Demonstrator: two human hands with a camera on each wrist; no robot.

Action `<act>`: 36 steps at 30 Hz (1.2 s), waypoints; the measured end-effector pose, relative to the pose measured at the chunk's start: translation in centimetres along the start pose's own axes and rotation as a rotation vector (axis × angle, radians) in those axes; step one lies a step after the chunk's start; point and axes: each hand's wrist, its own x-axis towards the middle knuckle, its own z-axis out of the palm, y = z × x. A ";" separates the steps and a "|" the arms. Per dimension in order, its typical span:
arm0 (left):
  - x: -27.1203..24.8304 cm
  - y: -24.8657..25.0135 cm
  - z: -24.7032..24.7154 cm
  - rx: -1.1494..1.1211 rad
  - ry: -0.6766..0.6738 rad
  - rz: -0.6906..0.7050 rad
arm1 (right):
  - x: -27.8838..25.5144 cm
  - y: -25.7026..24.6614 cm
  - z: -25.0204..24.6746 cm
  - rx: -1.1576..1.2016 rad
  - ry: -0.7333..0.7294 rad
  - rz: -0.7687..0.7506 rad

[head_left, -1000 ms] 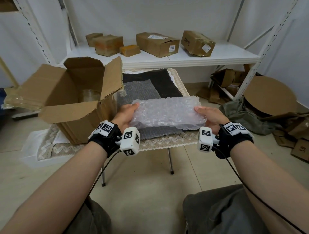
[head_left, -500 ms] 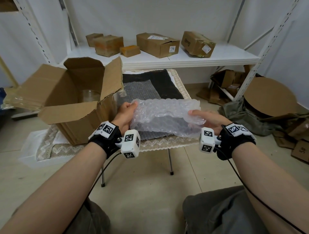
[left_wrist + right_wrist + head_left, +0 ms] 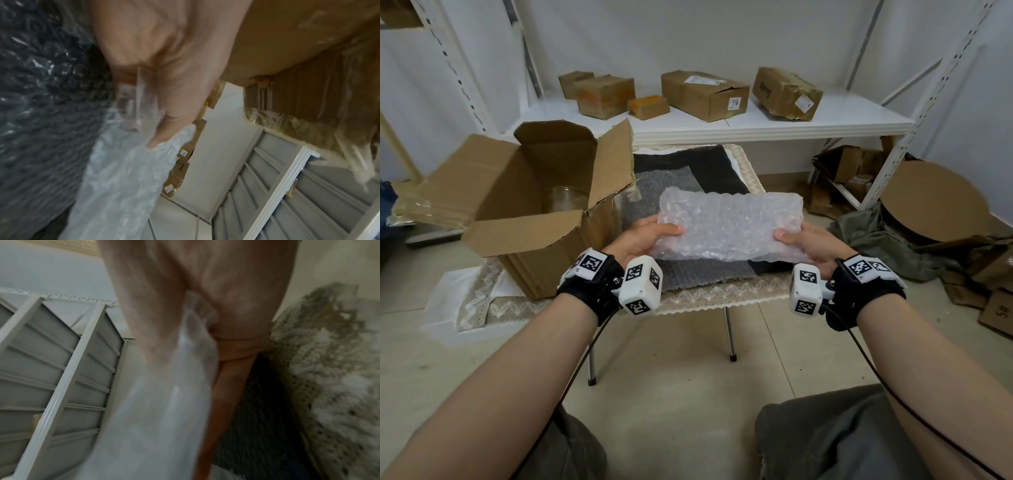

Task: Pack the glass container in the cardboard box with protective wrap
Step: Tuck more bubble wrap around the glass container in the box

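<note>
Both hands, the left hand (image 3: 643, 236) and right hand (image 3: 808, 241), are pinching the bubble wrap (image 3: 729, 226) by its ends, now lifting and flattening it after a half-second sag, readying padding for the glass container (image 3: 566, 198) sitting inside the cardboard box (image 3: 530, 236).

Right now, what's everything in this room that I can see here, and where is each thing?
bubble wrap sheet: one, clear, held above the table by both ends
open cardboard box: one, brown, left end of the table
glass container: one, clear, inside the open cardboard box
flat bubble wrap: one, clear, lying on the dark mat
dark mat: one, black, on the table
table: one, lace-edged cloth
shelf boxes: five, brown, on the white shelf
round cardboard piece: one, brown, floor at right
left hand: grips the sheet's left end
right hand: grips its right end
</note>
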 end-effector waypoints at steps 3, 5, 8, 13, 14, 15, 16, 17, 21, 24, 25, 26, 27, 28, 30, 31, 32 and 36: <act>0.1 0.5 0.1 0.005 -0.022 0.047 | 0.6 -0.4 0.0 -0.100 0.028 -0.075; 0.3 0.6 0.2 -0.024 -0.042 0.070 | 1.6 -0.3 -0.5 -0.171 0.044 -0.130; 0.3 0.8 0.4 -0.095 -0.055 0.088 | 2.2 -0.3 -0.8 -0.083 0.056 -0.131; 0.4 0.8 0.7 -0.313 -0.062 0.061 | 1.3 0.0 -0.3 0.370 0.025 -0.124; 0.5 0.7 0.8 -0.353 -0.051 0.052 | 1.2 0.0 -0.2 0.442 0.014 -0.121; 0.7 0.6 0.8 -0.392 -0.029 0.039 | 1.2 0.0 -0.2 0.474 -0.008 -0.122; 0.8 0.5 0.8 -0.429 -0.021 0.025 | 1.2 0.0 -0.1 0.489 -0.025 -0.104; 0.9 0.5 0.8 -0.455 -0.013 0.009 | 1.1 0.0 0.0 0.501 -0.032 -0.077; 0.8 0.6 0.6 -0.478 0.022 -0.057 | 1.0 0.0 0.9 0.498 0.036 -0.112; 0.7 0.5 0.7 -0.487 0.012 -0.047 | 1.1 -0.1 1.2 0.556 0.055 -0.131; 0.8 0.4 0.6 -0.468 -0.001 -0.036 | 1.3 0.0 0.8 0.576 0.042 -0.124; 0.9 0.3 0.6 -0.451 -0.021 -0.026 | 1.5 0.1 0.5 0.596 0.011 -0.107; 1.0 0.2 0.4 -0.439 -0.041 -0.018 | 1.5 0.1 0.1 0.617 -0.030 -0.085; 1.1 0.1 0.4 -0.426 -0.070 -0.007 | 1.5 0.2 -0.2 0.628 -0.053 -0.066; 1.1 0.1 0.6 -0.347 -0.135 0.026 | 1.4 0.4 -0.6 0.564 -0.087 -0.052; 1.0 0.0 0.6 -0.311 -0.156 0.040 | 1.3 0.4 -0.7 0.510 -0.133 -0.059; 1.4 -0.1 0.5 -0.304 -0.173 0.044 | 1.1 0.3 -0.5 0.478 -0.194 -0.067; 1.2 -0.3 0.5 -0.285 -0.190 0.046 | 1.0 -0.2 -0.6 0.382 -0.125 -0.157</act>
